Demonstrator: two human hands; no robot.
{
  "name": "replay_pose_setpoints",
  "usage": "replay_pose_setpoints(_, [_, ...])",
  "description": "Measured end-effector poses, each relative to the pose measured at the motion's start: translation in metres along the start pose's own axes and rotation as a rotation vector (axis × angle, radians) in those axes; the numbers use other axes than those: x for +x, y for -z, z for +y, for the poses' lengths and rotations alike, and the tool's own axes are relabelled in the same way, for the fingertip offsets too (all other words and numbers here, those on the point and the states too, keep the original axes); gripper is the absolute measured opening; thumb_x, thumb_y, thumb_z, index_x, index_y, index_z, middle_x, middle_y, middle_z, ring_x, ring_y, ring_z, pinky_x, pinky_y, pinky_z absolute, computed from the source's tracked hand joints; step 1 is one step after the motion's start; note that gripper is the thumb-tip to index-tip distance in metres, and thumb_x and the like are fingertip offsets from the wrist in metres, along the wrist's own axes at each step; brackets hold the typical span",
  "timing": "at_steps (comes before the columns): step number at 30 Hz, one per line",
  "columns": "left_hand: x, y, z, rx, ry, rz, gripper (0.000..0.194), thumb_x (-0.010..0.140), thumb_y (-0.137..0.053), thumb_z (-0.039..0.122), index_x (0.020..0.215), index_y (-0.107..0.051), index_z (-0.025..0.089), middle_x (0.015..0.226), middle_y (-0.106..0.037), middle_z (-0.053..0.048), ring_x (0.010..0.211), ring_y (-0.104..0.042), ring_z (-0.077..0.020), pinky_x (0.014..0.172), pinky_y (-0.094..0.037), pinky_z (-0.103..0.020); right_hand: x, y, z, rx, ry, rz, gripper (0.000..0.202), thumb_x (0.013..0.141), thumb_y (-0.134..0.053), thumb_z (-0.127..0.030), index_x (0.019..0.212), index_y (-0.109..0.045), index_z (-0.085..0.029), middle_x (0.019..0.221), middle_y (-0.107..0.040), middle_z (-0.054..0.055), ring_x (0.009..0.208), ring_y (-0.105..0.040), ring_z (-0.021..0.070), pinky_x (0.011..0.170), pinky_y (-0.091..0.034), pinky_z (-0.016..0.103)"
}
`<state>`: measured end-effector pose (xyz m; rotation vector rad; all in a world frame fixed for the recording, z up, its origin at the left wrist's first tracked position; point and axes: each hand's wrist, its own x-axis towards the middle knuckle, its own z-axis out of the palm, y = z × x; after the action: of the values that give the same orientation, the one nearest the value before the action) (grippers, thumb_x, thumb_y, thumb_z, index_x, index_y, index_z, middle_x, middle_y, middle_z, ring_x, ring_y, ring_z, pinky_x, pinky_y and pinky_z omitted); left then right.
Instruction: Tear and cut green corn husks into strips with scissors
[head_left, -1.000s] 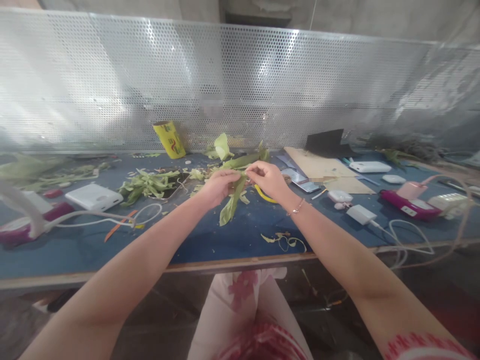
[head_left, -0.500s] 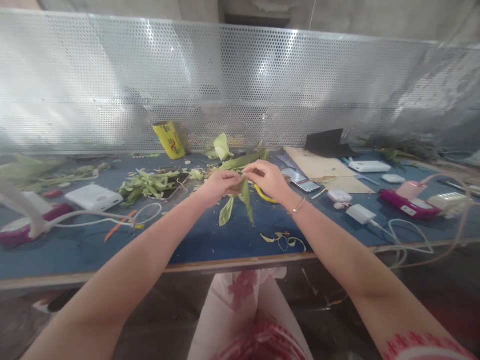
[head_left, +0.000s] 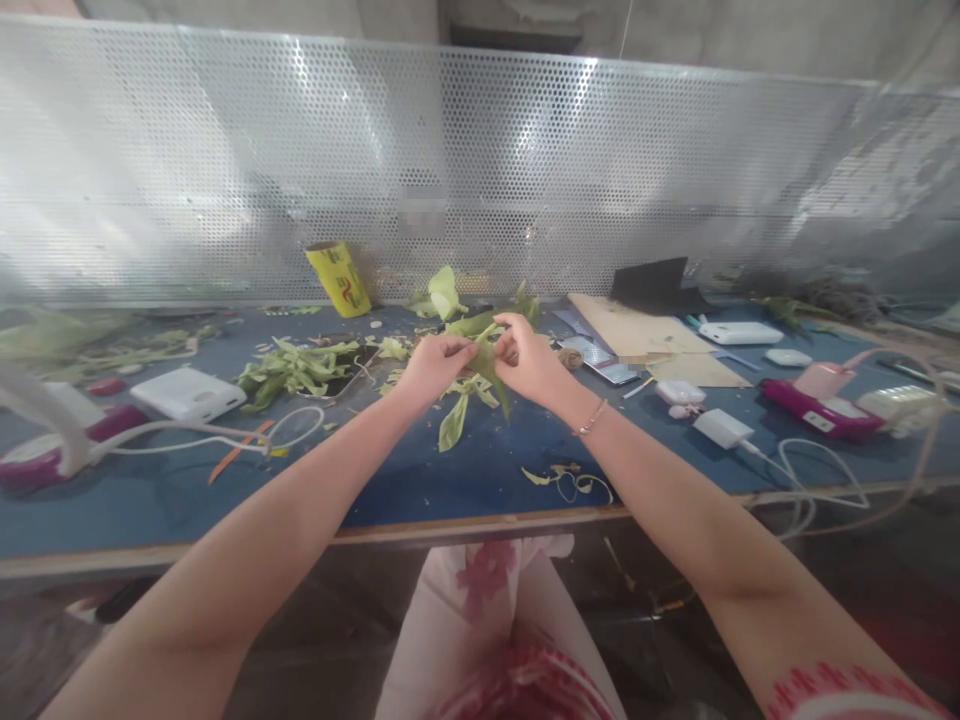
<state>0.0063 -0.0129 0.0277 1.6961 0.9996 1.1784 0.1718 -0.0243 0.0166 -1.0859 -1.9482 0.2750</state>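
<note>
Near the middle of the blue table, a green leaf [head_left: 489,368] hangs between my two hands. My left hand [head_left: 441,362] pinches its left side, thumb and forefinger together. My right hand [head_left: 523,358] is at the leaf's right side with fingers curled and closed on it; the fingertips are partly hidden. Beneath lies a loose leaf [head_left: 452,422] with pale scraps around it. Behind the hands are larger green leaves [head_left: 471,324] and an upright pale leaf [head_left: 443,292]. A pile of green strips [head_left: 296,370] lies to the left, partly over a dark phone.
A yellow roll [head_left: 339,280] leans by the perforated metal screen [head_left: 517,170]. Left are a white power bank [head_left: 189,396] and cables. To the right are a phone [head_left: 602,362], brown cardboard [head_left: 645,328], a white charger [head_left: 721,428] and a purple power strip [head_left: 817,412].
My right hand has moved slightly down and right from my left hand, opening a gap between them. The held leaf now shows more widely between the hands. The yellow curved item beneath is now hidden.
</note>
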Motion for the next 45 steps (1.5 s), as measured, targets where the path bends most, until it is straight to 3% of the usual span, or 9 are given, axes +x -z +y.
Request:
replay_pose_setpoints(5, [0.000,0.000,0.000,-0.004,0.014,0.003,0.016,0.071,-0.062,0.027,0.066,-0.068,0.014,0.066,-0.065,-0.003,0.063,-0.061,-0.0116,0.070,-0.053,-0.028,0.000,0.005,-0.002,-0.043,-0.010,-0.016,0.046,0.072,-0.049,-0.011,0.117,-0.041,-0.017,0.086,-0.059,0.004,0.073,-0.058,0.0145,0.070,-0.048,0.030])
replay_pose_setpoints(8, [0.000,0.001,-0.001,0.019,0.011,0.022,0.018,0.071,-0.063,0.030,0.066,-0.068,0.014,0.065,-0.065,-0.003,0.062,-0.061,-0.0120,0.069,-0.053,-0.028,-0.001,0.005,-0.007,-0.033,-0.030,-0.018,0.042,0.076,-0.050,-0.017,0.117,-0.041,-0.017,0.086,-0.059,0.005,0.075,-0.058,0.0159,0.070,-0.047,0.031])
replay_pose_setpoints(12, [0.001,0.001,-0.003,0.058,-0.008,0.092,0.019,0.069,-0.065,0.033,0.065,-0.068,0.014,0.063,-0.065,-0.002,0.061,-0.061,-0.0132,0.065,-0.053,-0.028,-0.003,-0.001,-0.007,-0.016,-0.065,-0.050,0.060,0.072,-0.062,-0.031,0.125,-0.036,-0.016,0.091,-0.059,0.007,0.078,-0.058,0.0185,0.067,-0.048,0.032])
replay_pose_setpoints(15, [0.003,0.001,-0.006,0.004,-0.007,0.113,0.020,0.069,-0.065,0.034,0.067,-0.068,0.014,0.067,-0.068,-0.003,0.065,-0.063,-0.0143,0.068,-0.054,-0.029,-0.001,-0.008,-0.001,-0.049,-0.065,-0.042,0.067,0.069,-0.064,-0.028,0.127,-0.034,-0.015,0.091,-0.060,0.006,0.076,-0.058,0.0176,0.067,-0.047,0.031])
replay_pose_setpoints(18, [0.005,0.002,-0.008,-0.016,-0.005,0.146,0.020,0.069,-0.065,0.033,0.070,-0.069,0.014,0.071,-0.069,-0.005,0.065,-0.063,-0.0140,0.070,-0.055,-0.030,0.002,-0.008,0.004,-0.095,-0.049,-0.033,0.047,0.071,-0.058,-0.018,0.117,-0.045,-0.015,0.084,-0.062,0.004,0.073,-0.058,0.0157,0.069,-0.046,0.029])
replay_pose_setpoints(23, [0.008,0.007,-0.010,-0.009,-0.022,0.135,0.018,0.069,-0.065,0.031,0.070,-0.070,0.014,0.071,-0.069,-0.004,0.064,-0.064,-0.0141,0.069,-0.055,-0.029,0.005,0.001,0.004,-0.119,-0.048,-0.014,0.015,0.072,-0.049,-0.010,0.083,-0.059,-0.015,0.079,-0.065,0.005,0.073,-0.060,0.0156,0.072,-0.046,0.029])
replay_pose_setpoints(32, [0.011,0.010,-0.018,0.092,-0.070,0.180,0.011,0.068,-0.066,0.027,0.069,-0.069,0.017,0.067,-0.068,-0.003,0.059,-0.062,-0.0143,0.061,-0.050,-0.026,0.008,0.003,0.015,0.283,-0.177,-0.226,0.028,0.062,-0.051,-0.008,0.089,-0.055,-0.015,0.080,-0.060,0.002,0.072,-0.058,0.0126,0.068,-0.049,0.027])
replay_pose_setpoints(39, [0.005,0.003,-0.011,0.055,-0.102,0.103,0.017,0.069,-0.066,0.032,0.070,-0.069,0.016,0.071,-0.069,-0.004,0.064,-0.062,-0.0145,0.066,-0.051,-0.028,0.005,-0.006,0.016,0.227,-0.247,-0.350,0.019,0.062,-0.046,-0.009,0.078,-0.055,-0.016,0.076,-0.059,0.001,0.066,-0.057,0.0113,0.058,-0.048,0.021])
replay_pose_setpoints(45, [0.007,0.001,-0.012,-0.079,-0.068,0.149,0.020,0.066,-0.068,0.033,0.072,-0.068,0.014,0.071,-0.069,-0.004,0.062,-0.060,-0.0128,0.065,-0.053,-0.028,0.007,0.003,0.012,0.055,-0.254,-0.319,0.015,0.061,-0.048,-0.010,0.073,-0.057,-0.016,0.067,-0.059,-0.001,0.057,-0.055,0.0112,0.054,-0.044,0.022])
